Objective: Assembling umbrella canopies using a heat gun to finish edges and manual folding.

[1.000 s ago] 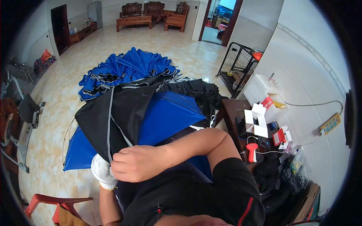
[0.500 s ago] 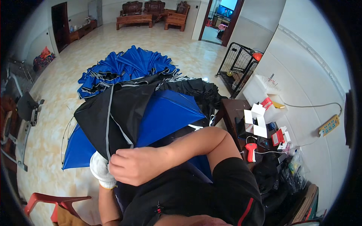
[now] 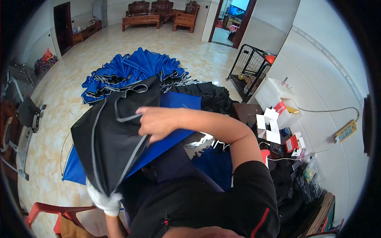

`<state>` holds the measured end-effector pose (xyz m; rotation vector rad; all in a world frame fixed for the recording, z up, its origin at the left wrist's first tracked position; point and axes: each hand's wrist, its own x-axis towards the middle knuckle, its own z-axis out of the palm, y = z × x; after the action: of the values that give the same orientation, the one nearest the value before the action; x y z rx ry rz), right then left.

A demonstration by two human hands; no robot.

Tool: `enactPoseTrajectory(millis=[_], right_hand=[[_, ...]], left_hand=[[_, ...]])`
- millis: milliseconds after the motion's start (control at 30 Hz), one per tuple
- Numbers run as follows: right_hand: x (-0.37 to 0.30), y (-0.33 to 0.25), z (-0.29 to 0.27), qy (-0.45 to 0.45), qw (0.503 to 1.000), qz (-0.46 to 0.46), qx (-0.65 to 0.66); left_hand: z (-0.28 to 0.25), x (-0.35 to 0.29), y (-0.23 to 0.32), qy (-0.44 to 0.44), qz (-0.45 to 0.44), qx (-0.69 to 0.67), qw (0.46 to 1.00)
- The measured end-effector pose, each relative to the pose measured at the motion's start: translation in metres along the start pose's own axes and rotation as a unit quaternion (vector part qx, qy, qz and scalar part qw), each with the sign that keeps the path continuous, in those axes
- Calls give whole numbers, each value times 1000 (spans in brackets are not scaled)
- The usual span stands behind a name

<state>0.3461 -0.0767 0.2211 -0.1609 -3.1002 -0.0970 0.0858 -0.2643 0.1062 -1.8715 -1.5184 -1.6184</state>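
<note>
While blk fabric [image 3: 115, 139], atop blue cloth [image 3: 180, 102], is clamped at its gathered end by fingers of gloved L hand [image 3: 104, 199], whether it's gripped by R hand [image 3: 159, 122] can't be told. Prob. light, soft, slippery; best held by grey trim [image 3: 93, 133].

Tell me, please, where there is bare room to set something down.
Bare floor lies between the blue fabric pile and wooden furniture, and between the black fabric and black-seated metal frame. The dark table is crowded with boxes.
</note>
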Motion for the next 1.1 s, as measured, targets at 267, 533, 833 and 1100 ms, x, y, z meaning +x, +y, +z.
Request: enactPoseTrajectory(millis=[267,533,833,1100], right_hand=[[-7,-37,-46,196,979,-49,-42],[48,-96,-20,268,947,-70,165],[50,-85,-35,28,921,-92,377],[36,-81,-17,143,920,-141,337]], left_hand=[[-66,-133,-185,187,-5,410,893],[-44,-34,-26,122,72,213,967],[38,45,25,-430,75,-172,883],[76,14,-30,-325,46,-226,917]])
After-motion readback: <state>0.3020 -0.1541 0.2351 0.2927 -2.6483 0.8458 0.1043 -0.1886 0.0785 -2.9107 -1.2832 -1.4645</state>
